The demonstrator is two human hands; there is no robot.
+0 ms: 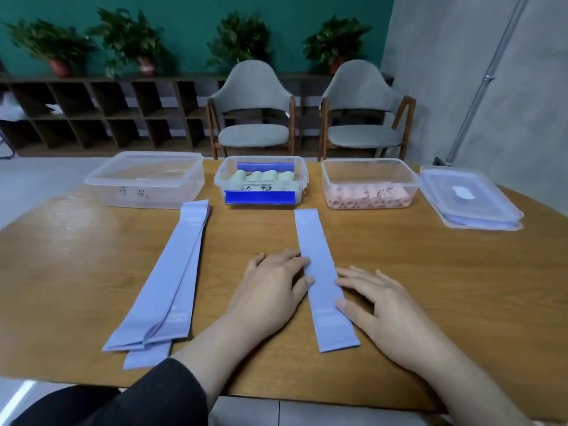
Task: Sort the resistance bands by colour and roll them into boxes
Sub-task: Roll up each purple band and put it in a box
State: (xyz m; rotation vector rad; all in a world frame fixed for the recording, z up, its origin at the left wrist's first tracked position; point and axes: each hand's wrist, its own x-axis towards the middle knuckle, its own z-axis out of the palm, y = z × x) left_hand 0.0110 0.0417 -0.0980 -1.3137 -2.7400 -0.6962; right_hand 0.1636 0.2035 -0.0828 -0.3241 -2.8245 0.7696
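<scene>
— so, where do your hands sit right now?

— both lie flat on the wooden table, one on each side of a single blue band that runs straight away from me. my left hand rests with its fingers straight and a little spread, the fingertips touching the band's left edge about halfway along. my right hand does the same on the other side, fingers relaxed and apart, the tips just on the right edge. neither hand grips or pinches anything.

— and the band itself?

— it lies flat and unrolled, its near end between my wrists, its far end just short of the middle box.

— what is in the boxes?

— the middle box holds a row of pale green rolls and has blue clips on its near and far sides. the right box holds pink rolls along its near wall. the left box is clear, and i cannot tell whether it holds anything. a stack of lids sits at the far right.

— any other bands?

— a pile of blue bands lies well to the left of my left hand, overlapping and slightly fanned at the near end, its far end close to the left box.
</scene>
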